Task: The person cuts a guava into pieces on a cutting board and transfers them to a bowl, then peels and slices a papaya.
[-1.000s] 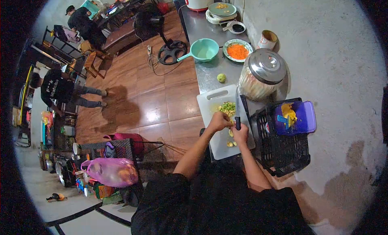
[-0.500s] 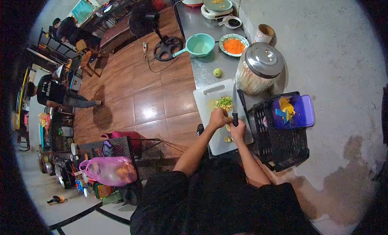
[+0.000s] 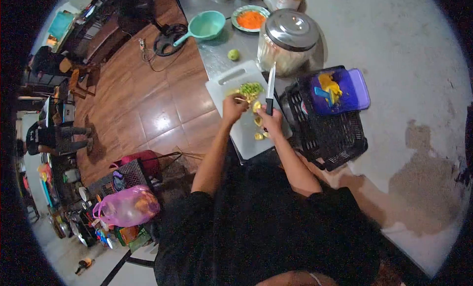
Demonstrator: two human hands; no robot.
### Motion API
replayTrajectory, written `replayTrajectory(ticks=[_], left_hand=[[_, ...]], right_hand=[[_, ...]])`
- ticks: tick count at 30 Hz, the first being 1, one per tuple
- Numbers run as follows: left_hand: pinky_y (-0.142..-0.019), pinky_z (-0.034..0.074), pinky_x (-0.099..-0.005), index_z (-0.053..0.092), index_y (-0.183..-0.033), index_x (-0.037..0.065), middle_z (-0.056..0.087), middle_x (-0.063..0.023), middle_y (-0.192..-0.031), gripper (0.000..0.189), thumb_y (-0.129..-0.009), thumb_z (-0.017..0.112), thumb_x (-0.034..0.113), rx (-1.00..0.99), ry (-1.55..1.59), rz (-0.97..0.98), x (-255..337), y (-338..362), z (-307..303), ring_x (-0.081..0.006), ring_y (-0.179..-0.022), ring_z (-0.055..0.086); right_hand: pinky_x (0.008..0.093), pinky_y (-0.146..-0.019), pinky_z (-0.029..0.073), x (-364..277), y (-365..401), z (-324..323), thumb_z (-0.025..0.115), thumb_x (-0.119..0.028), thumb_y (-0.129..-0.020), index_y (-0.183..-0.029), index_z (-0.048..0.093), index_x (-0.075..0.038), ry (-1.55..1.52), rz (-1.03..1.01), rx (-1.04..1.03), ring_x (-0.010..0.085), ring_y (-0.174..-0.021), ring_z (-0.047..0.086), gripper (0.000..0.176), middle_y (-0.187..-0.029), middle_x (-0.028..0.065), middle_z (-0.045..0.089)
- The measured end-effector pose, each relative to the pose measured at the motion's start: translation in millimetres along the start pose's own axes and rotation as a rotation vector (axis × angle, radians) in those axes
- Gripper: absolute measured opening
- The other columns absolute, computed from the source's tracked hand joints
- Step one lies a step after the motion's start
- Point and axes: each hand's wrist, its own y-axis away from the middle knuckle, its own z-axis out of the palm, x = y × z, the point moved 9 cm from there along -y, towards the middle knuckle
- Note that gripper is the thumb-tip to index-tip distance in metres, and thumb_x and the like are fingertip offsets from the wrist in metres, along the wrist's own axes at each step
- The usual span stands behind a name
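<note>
My right hand [image 3: 272,121] is closed round the black handle of a knife [image 3: 271,84], blade pointing away from me, with a yellowish piece [image 3: 257,106] at its fingertips. Over the left part of the white cutting board [image 3: 246,138], my left hand [image 3: 235,108] has its fingers pinched near the chopped pile; what they hold, if anything, is too small to tell. Chopped green and pale bits [image 3: 251,90] lie on the board beyond my hands. A few yellowish pieces [image 3: 259,136] rest on its near part. A round green fruit [image 3: 233,54] sits beyond the board.
A large lidded jar [image 3: 288,40] stands behind the board. To the right, a black crate [image 3: 325,138] carries a purple container [image 3: 352,91]. A green strainer [image 3: 207,26] and a plate of orange shreds [image 3: 250,19] are further back. A person [image 3: 47,137] is at far left.
My hands have moved apart, the left one away from the knife. The knife remains in my right hand. The view has shifted, so the table things appear further up and left.
</note>
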Motion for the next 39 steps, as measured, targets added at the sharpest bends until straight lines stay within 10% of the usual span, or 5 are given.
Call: replayTrajectory(ticks=[12,32,34,39], left_hand=[[-0.07,0.052,-0.0323,0.071,-0.09,-0.003,0.07,-0.0152,-0.08,0.023,-0.082,0.066,0.018,0.021,-0.432,0.194,9.0,7.5,5.9,-0.0195,-0.075,0.067],[-0.057,0.05,-0.0294,0.071,-0.074,-0.003,0.067,-0.0116,-0.064,0.018,-0.07,0.072,0.015,-0.245,-0.315,0.101,19.1,13.0,20.5,-0.014,-0.058,0.063],[-0.056,0.05,-0.0299,0.071,-0.072,-0.003,0.067,-0.0114,-0.063,0.019,-0.069,0.072,0.015,-0.222,-0.317,0.104,30.9,17.5,20.4,-0.0138,-0.056,0.063],[-0.054,0.05,-0.0293,0.069,-0.072,-0.005,0.067,-0.0115,-0.063,0.019,-0.072,0.072,0.015,-0.177,-0.283,0.162,28.3,16.8,21.7,-0.0129,-0.055,0.063]], right_hand=[[0.024,-0.037,0.036,1.7,4.8,2.0,0.074,-0.015,-0.078,-0.105,0.061,0.002,-0.07,-0.019,-0.063,0.0067,-0.042,0.045,0.034,-0.071,0.0037,0.063],[0.0265,-0.037,0.04,-23.1,5.8,11.8,0.075,-0.014,-0.076,-0.094,0.067,0.0,0.349,-0.341,0.016,0.0092,-0.043,0.05,0.024,-0.062,-0.0002,0.058],[0.0281,-0.055,0.043,-26.1,6.9,14.3,0.074,-0.009,-0.072,-0.089,0.067,-0.002,0.382,-0.326,0.001,0.0082,-0.059,0.053,0.02,-0.065,0.0002,0.06],[0.0286,-0.056,0.043,-21.3,6.3,12.4,0.074,-0.008,-0.071,-0.087,0.066,-0.002,0.345,-0.301,0.035,0.0081,-0.059,0.052,0.019,-0.066,0.0,0.06]])
